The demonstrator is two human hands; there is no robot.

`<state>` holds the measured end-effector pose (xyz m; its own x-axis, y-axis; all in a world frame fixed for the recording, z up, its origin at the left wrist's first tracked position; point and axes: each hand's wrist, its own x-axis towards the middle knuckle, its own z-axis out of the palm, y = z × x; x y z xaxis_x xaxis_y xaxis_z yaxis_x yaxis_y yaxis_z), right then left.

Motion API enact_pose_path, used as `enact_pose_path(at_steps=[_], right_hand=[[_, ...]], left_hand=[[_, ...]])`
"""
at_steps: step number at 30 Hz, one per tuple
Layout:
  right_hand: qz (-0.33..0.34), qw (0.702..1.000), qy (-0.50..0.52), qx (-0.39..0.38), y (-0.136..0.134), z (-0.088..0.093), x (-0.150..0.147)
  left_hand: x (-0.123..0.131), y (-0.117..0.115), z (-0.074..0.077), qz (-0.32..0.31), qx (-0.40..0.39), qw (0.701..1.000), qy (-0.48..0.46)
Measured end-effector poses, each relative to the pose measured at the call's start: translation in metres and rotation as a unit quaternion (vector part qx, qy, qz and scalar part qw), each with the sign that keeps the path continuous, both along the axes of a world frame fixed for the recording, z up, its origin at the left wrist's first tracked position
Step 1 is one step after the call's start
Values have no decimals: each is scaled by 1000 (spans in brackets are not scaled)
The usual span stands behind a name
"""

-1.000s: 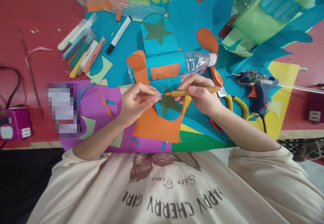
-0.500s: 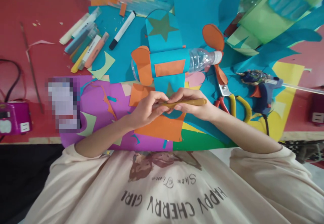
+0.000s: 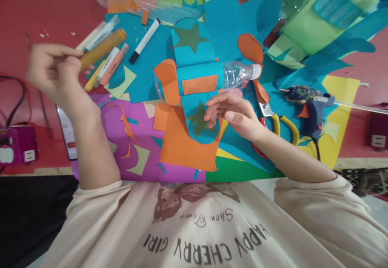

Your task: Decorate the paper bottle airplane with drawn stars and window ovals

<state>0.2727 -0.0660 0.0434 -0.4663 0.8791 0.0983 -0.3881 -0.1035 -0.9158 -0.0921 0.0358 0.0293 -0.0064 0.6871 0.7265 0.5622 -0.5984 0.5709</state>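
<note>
At the left, my left hand (image 3: 60, 68) grips a mustard-brown marker (image 3: 104, 49) between thumb and fingers, over a group of markers (image 3: 113, 64) lying side by side. My right hand (image 3: 232, 114) is empty, its fingers loosely curled and apart, over the lower blue paper wing (image 3: 198, 118) with a dark green star. That wing belongs to a plastic bottle (image 3: 238, 75) wrapped in blue paper, with orange paper pieces at its tail and propeller-like orange ovals at the cap. The upper wing (image 3: 192, 37) also bears a green star.
Right of the bottle lie scissors (image 3: 266, 110) with red and yellow handles and a blue glue gun (image 3: 315, 106). A black-capped marker (image 3: 144, 41) rests on blue paper. A phone (image 3: 67, 132) sits partly behind my left forearm. Paper scraps and an orange sheet (image 3: 188, 150) cover the front.
My hands have parted. The left one has swung up and left, carrying the brown marker to the marker group. My right hand has let go of it and opened above the lower wing.
</note>
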Motion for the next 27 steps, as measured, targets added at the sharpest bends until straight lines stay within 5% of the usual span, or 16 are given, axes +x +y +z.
enact_pose_path(at_steps=[4, 8, 15, 27], right_hand=[[-15, 1000, -17, 15, 2, -2, 1], [-22, 999, -23, 27, 3, -1, 3], [-28, 998, -49, 27, 5, 0, 4], [-19, 998, -54, 13, 4, 1, 6]], left_hand=[[-27, 17, -11, 116, -101, 986, 68], [-24, 11, -19, 219, -227, 929, 194], [-8, 10, -15, 266, -285, 894, 219], [-7, 8, -24, 252, -253, 915, 190]])
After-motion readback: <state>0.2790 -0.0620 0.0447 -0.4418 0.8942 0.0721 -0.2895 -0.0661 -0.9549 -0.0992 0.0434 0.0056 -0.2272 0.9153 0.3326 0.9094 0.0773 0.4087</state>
